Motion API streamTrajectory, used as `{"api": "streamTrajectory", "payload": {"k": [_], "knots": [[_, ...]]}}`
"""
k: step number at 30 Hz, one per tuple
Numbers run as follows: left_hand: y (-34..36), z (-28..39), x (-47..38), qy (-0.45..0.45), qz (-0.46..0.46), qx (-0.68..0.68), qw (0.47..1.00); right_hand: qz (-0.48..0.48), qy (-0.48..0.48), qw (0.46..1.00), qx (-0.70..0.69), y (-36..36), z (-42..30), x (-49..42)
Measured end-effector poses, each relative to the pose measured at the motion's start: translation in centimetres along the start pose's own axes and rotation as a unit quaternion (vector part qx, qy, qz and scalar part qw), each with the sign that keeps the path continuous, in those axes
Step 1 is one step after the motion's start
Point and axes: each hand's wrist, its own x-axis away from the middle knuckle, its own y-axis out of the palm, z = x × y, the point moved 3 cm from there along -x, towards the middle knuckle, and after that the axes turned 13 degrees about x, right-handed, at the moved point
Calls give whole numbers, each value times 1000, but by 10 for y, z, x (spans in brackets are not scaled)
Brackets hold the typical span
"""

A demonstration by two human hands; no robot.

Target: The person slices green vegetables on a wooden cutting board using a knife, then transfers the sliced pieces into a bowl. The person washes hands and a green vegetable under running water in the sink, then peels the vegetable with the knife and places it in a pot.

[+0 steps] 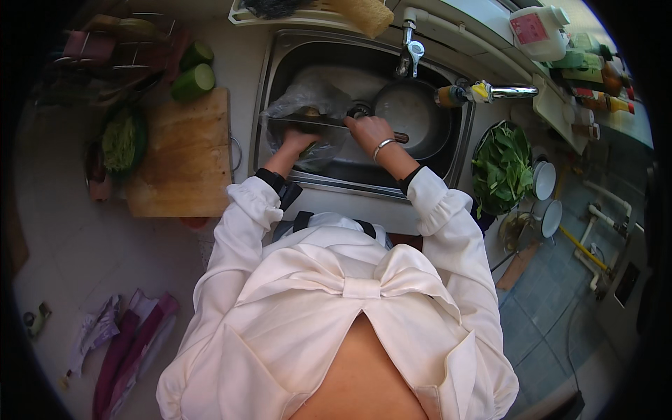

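Note:
My right hand (371,134) grips a kitchen knife by its handle (401,137) over the sink (362,170). The knife blade (320,122) points left, seen nearly edge-on above my left hand (298,143). That hand is low in the sink's left half, against a clear plastic bag (310,97). Something green (308,149) shows beside its fingers, but whether they hold it is hidden. To the right of my right hand, a round metal pan (412,113) sits in the sink, near the drain (359,110).
A wooden cutting board (181,157) lies left of the sink, with cut green gourd pieces (193,83) at its far end and a bowl of green shreds (122,139) beside it. Faucets (415,52) rise behind the sink. Leafy greens (503,168) fill a container on the right.

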Motion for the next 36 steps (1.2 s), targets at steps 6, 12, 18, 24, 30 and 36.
{"api": "streamTrajectory", "payload": {"k": [6,12,18,24,30,36], "knots": [[-13,4,2,-157,-120,147,969,-13,-36,999,-13,5,17,-16],[-14,15,7,-131,-116,142,974,-10,-34,999,-17,9,14,-22],[-7,12,4,-12,18,-17,1000,-13,-17,1000,-15,24,7,-21],[-9,13,8,-6,-28,4,1000,-5,1,970,-242,26,38,-16],[-9,4,7,131,-6,-61,990,42,-13,992,-119,6,27,-3],[-14,5,8,154,17,-83,984,85,-11,996,-18,4,11,16]]}}
